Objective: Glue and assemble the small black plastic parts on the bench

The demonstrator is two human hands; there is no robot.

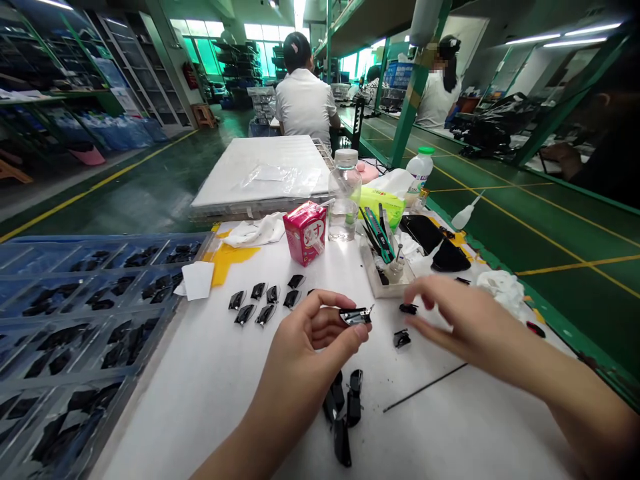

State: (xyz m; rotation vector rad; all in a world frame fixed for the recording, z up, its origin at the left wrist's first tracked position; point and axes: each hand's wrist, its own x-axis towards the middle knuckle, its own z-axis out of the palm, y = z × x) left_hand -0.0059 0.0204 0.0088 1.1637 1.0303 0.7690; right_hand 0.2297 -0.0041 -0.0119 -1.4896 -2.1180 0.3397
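My left hand (320, 340) pinches a small black part (355, 316) with a shiny metal face between thumb and fingers, above the middle of the white work surface (200, 400). To its right, my right hand (450, 313) has thumb and fingers apart around a small black piece (409, 309) on the surface, slightly blurred. Another black piece (401, 339) lies just below that one. Several black parts with clear film (266, 315) are spread left of my left hand. A cluster of longer black parts (342, 440) lies below it, beside a thin dark rod (425, 388).
Blue compartment trays (145, 280) of black parts fill the left side. Behind the hands stand a pink box (305, 233), a clear bottle (344, 200), and a holder (393, 289) with tweezers. A phone (435, 241) lies back right. People in white sit beyond.
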